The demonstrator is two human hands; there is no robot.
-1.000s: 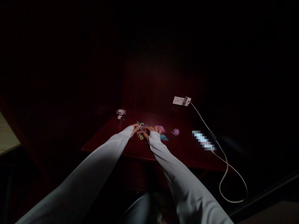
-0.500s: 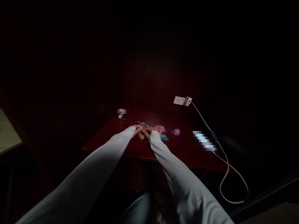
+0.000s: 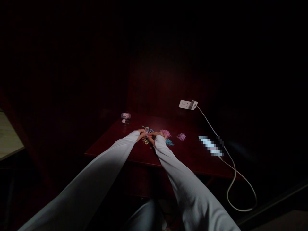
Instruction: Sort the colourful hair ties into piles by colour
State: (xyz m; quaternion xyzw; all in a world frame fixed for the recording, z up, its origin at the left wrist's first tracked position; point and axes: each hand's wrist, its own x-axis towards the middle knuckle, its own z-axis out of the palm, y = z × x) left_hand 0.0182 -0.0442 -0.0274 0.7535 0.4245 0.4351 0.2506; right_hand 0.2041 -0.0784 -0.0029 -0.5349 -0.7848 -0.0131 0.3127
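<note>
My left hand and my right hand meet low over the table, fingertips close together. Both look closed in a pinch; something small and pinkish shows between them, too small to name. Beneath and around the fingers lies a loose heap of multicoloured bands, which look like small hair ties. Just past my right hand is a pink pile of bands, with a teal pile by the right cuff. Farther right sits a small purple pile.
A clear round container with pink contents stands at the back left of the dark red table. At right lies a blurred-out bright device on a white cable. The cable's other end meets a wall socket.
Both hands stay almost where they were, with only slight finger movement. The whole view has shifted a little; the piles look the same.
</note>
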